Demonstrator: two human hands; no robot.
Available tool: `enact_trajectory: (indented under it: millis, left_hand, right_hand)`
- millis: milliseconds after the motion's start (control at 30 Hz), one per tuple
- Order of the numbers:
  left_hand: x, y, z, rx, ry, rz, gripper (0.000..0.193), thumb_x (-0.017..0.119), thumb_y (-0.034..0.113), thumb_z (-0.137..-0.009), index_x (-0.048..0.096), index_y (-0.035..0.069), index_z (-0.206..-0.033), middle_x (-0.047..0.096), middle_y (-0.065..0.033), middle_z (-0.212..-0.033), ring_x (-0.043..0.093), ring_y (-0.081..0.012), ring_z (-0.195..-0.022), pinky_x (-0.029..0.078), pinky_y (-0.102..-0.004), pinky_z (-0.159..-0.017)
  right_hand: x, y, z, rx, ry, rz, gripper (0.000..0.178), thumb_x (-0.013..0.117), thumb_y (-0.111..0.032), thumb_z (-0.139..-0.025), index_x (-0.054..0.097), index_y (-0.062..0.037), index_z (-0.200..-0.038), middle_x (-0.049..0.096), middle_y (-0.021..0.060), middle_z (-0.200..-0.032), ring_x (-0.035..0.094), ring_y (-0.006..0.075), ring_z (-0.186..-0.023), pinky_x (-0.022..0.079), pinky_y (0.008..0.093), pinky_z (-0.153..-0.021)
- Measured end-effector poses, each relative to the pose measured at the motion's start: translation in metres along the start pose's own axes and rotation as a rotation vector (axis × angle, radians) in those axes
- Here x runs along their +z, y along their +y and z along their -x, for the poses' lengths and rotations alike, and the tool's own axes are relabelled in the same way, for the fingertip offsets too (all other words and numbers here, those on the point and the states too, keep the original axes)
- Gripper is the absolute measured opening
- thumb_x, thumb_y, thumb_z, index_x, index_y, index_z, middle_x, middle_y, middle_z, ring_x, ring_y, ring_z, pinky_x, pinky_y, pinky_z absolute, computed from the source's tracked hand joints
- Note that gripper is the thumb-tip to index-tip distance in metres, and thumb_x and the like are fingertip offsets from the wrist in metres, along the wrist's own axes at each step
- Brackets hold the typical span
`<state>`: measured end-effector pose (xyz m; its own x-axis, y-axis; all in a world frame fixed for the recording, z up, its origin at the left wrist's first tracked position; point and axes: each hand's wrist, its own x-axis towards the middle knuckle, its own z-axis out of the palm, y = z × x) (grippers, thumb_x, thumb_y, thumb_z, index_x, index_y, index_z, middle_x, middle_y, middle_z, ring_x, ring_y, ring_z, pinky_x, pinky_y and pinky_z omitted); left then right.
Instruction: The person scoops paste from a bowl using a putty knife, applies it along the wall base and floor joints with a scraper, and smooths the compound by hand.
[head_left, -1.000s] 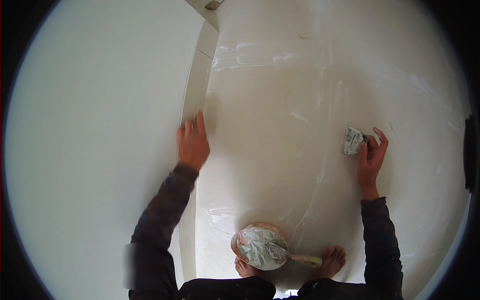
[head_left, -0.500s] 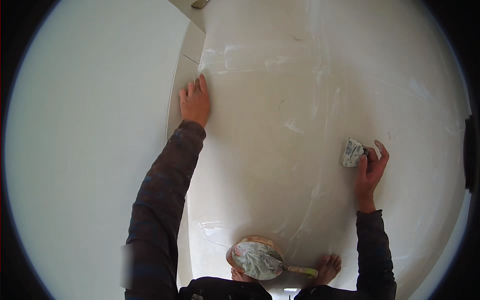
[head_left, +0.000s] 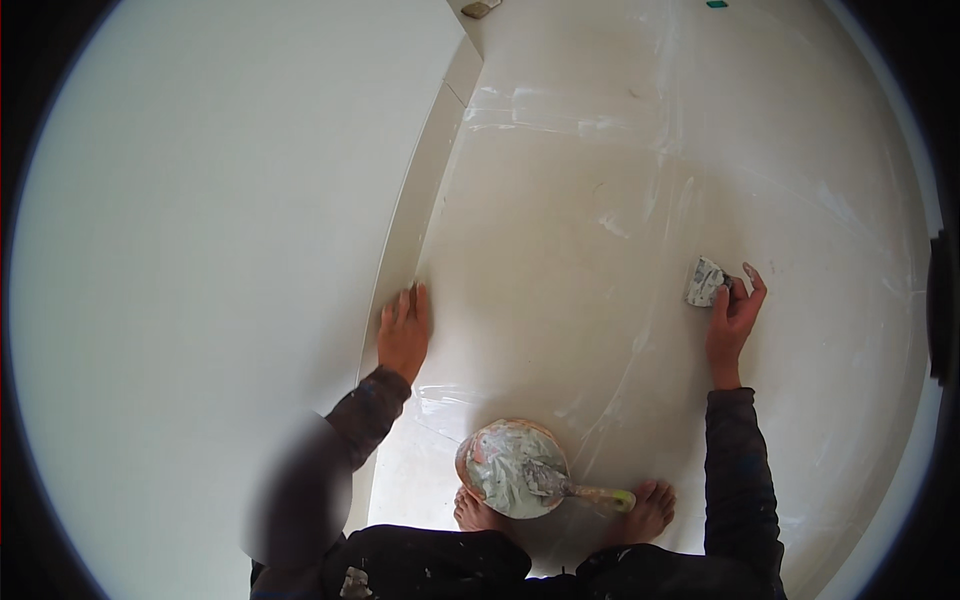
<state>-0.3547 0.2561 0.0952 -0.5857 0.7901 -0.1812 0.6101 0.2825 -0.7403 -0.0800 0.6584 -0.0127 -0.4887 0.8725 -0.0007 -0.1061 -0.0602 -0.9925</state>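
My left hand is at the tiled skirting along the foot of the white wall, fingertips stretched along the line where skirting meets floor. Nothing shows in it. Over at the right, my right hand grips a putty knife whose broad blade is smeared with pale grey putty. Its index finger is raised off the tool. Between my bare feet sits a round tub heaped with pale putty. A second putty knife lies in that putty, its handle with a yellow-green end pointing right.
The white wall fills the left side. White smears mark the beige tiled floor. A small brownish object lies at the far wall corner, and a small green piece at the far edge. My feet flank the tub.
My left hand has slid back along the skirting toward me. The right hand still holds the putty knife in nearly the same place. The view has shifted, bringing the green piece into sight.
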Motion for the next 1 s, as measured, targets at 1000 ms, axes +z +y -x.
enact_trajectory:
  millis: [1000]
  left_hand:
    - [0.002,0.001,0.025,0.060,-0.103,0.191,0.055,0.046,0.012,-0.094,0.036,-0.003,-0.146,0.045,-0.0163,-0.151,0.028,-0.0317,-0.149,0.022,-0.0471,-0.121]
  right_hand:
    - [-0.004,0.010,-0.009,-0.027,0.039,0.111,0.044,0.049,0.003,-0.098,0.035,-0.0031,-0.139,0.056,0.0037,-0.096,0.046,0.0053,-0.077,0.037,0.0203,-0.066]
